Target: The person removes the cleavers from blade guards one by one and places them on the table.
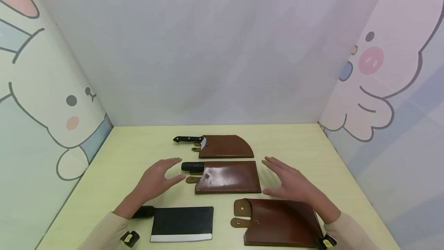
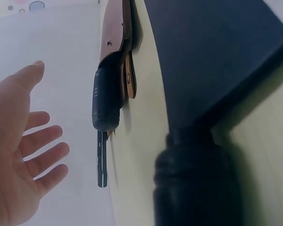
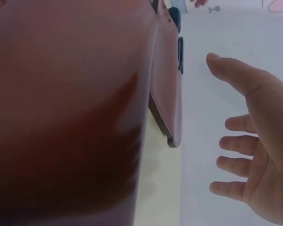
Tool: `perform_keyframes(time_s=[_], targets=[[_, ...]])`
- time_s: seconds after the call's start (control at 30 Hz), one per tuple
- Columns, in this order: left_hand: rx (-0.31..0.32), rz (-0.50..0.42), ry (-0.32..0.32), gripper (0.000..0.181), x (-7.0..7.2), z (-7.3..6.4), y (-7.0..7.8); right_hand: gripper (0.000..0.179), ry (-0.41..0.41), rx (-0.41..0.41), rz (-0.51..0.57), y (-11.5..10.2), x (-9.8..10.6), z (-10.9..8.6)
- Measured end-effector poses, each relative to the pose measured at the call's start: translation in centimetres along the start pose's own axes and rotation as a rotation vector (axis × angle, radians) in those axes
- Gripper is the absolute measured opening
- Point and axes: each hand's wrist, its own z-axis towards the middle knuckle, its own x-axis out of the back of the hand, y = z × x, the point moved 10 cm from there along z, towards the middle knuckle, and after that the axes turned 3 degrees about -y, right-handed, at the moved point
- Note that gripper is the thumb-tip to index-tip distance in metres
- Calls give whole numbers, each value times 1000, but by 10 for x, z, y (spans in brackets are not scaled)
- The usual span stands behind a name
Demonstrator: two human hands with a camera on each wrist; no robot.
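Observation:
Three brown leather sheaths lie on a pale yellow table (image 1: 118,165). The far sheath (image 1: 227,146) holds a knife with a black handle (image 1: 188,139). The middle sheath (image 1: 227,177) holds a knife with a round black handle (image 1: 192,166). The near right sheath (image 1: 282,223) lies flat with its straps undone. A bare black cleaver (image 1: 182,223) lies near left. My left hand (image 1: 156,180) hovers with its fingers spread, just left of the middle knife's handle (image 2: 106,101). My right hand (image 1: 295,184) hovers with spread fingers, right of the middle sheath (image 3: 167,80). Neither holds anything.
Walls with cartoon animal prints close in the table on the left, back and right. The cleaver's black handle (image 2: 195,183) fills the near part of the left wrist view. The near sheath (image 3: 66,108) fills the right wrist view.

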Motion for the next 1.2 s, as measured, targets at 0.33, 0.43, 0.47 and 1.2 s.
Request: perform_keyframes(time_s=[0.33, 0.43, 0.47, 1.2], targets=[[-100, 18, -21, 68, -18, 28, 13, 98, -84, 4, 32, -7, -20, 26], [-101, 4, -55, 68, -27, 35, 10, 100, -114, 9, 56, -10, -27, 32], [-99, -3, -66, 68, -29, 37, 8, 100, -121, 13, 58, -10, -29, 34], [-13, -112, -188, 63, -69, 52, -4, 112, -228, 37, 61, -12, -66, 58]])
